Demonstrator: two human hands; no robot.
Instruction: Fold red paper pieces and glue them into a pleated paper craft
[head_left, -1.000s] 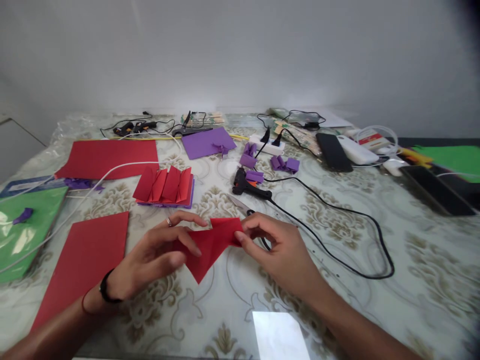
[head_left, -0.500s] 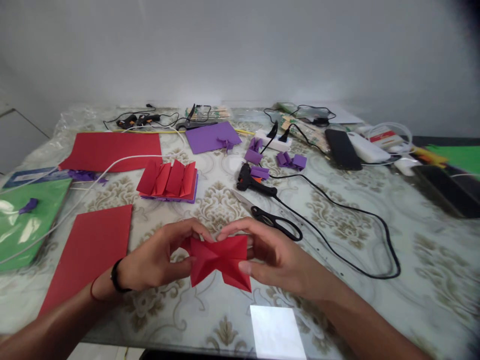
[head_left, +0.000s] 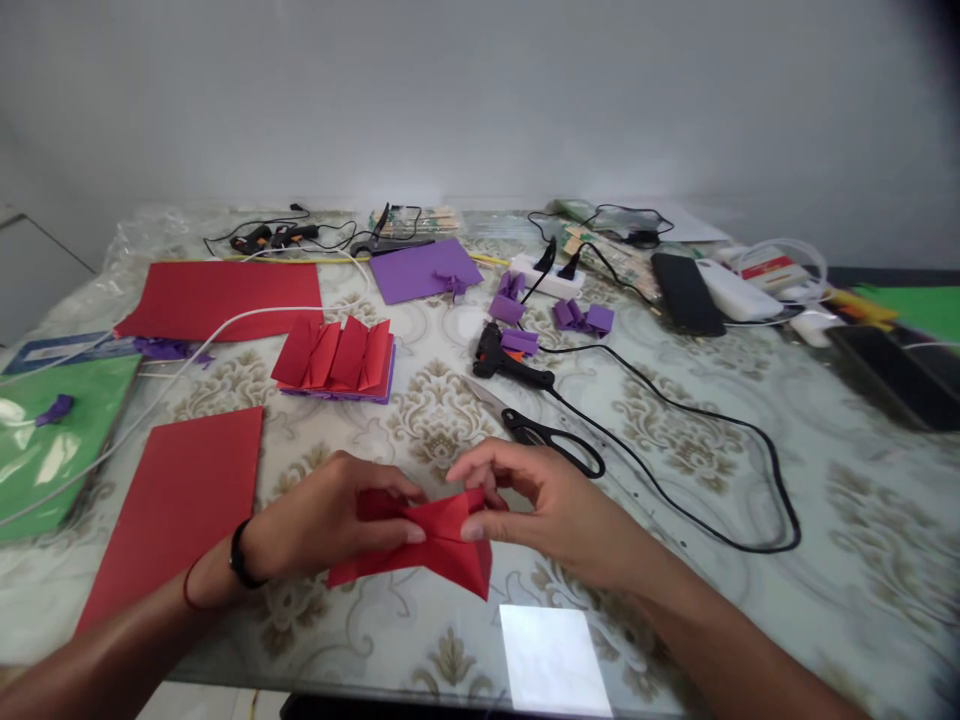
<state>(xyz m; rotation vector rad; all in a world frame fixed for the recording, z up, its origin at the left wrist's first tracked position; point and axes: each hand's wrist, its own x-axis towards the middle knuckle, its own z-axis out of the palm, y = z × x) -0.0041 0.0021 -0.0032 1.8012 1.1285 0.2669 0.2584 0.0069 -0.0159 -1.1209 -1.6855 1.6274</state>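
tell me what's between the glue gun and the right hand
The scissors lie between the glue gun and the right hand, as the head view shows.

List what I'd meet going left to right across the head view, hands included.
Green pack, near red sheet, left hand, folded paper, right hand, farther phone, nearer phone.
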